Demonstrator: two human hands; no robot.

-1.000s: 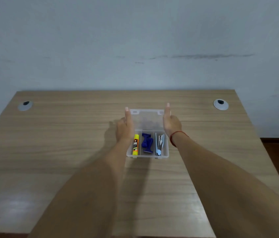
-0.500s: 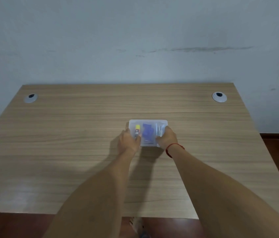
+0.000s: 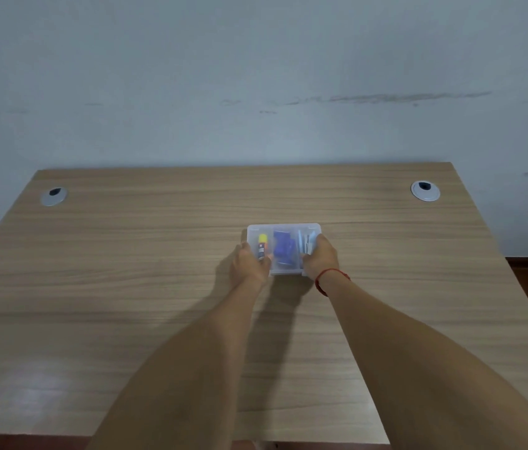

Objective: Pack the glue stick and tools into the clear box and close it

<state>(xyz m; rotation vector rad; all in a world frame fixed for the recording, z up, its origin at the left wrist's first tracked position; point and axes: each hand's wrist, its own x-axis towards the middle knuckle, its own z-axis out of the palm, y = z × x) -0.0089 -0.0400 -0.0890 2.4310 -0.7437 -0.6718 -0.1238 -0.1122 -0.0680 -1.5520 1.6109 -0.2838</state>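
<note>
Grommets mark the far corners of the wooden desk, and the left grommet sits near the wall, well apart from my hands. Moving rightward, my left forearm reaches up the middle of the desk, casting a shadow on the wood beside it. My left hand is closed on the near left corner of the clear box, fingers along its side and the thumb pressed on the lid. The box lies flat on the desk, about midway across and a little toward the far edge, with its lid down. Through the cloudy plastic I can make out the contents in a row. The glue stick, yellow at the top with a dark label, lies in the left part, just beside my left thumb. The blue tool fills the middle. Pale, silvery tools lie in the right part, too blurred to identify. My right hand grips the near right corner of the box in the same way, fingers wrapped on the edge, thumb on top. A red string bracelet circles my right wrist. Farthest right, the second grommet sits near the desk's far right corner.
</note>
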